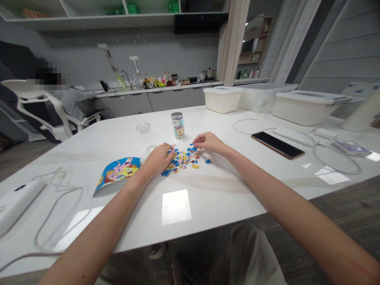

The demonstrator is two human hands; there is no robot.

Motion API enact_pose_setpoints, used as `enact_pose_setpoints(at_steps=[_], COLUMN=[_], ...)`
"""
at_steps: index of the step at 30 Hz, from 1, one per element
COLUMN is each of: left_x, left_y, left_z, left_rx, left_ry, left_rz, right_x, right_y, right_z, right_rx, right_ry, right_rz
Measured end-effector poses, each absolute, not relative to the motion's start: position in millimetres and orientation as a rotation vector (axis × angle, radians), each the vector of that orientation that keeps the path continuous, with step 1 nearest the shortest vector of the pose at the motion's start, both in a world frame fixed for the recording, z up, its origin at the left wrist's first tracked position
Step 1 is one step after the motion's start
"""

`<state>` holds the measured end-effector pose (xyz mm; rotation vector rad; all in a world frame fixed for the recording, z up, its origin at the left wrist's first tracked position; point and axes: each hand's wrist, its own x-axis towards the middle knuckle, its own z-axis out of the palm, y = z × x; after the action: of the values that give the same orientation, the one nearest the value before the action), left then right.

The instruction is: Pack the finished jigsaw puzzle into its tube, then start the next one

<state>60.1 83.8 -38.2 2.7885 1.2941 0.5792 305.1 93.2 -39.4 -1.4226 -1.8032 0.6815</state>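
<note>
A small heap of blue, pink and yellow puzzle pieces (184, 158) lies on the white table (208, 190). My left hand (157, 160) rests on the heap's left edge, fingers curled onto the pieces. On the heap's far right edge, my right hand (208, 142) has its fingertips pinched together on the pieces; what they hold is too small to make out. One loose blue piece (208, 161) lies just right of the heap. A clear tube with a grey cap (177, 125) stands upright behind the heap. A cartoon picture sheet (118, 172) lies to the left.
A clear lid (143, 127) lies behind the left hand. A dark phone (277, 145), white cables (335, 158) and lidded white bins (222, 99) are on the right. A white device with cable (18, 198) is at the left. A chair (44, 107) and kitchen counter stand beyond.
</note>
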Motion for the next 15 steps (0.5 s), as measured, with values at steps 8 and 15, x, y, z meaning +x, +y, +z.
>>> enact_pose_setpoints(at_steps=[8, 15], left_x=[62.5, 62.8], left_y=[82.1, 81.9], left_z=[-39.7, -39.4], left_rx=[2.754, 2.746], left_ry=[1.249, 1.251], left_rz=[0.597, 0.584], right_x=[306.5, 313.3], right_y=[90.0, 89.1], right_z=[-44.9, -47.2], right_rx=[-1.551, -1.686], right_ry=[-1.828, -1.915], right_rz=[0.331, 0.142])
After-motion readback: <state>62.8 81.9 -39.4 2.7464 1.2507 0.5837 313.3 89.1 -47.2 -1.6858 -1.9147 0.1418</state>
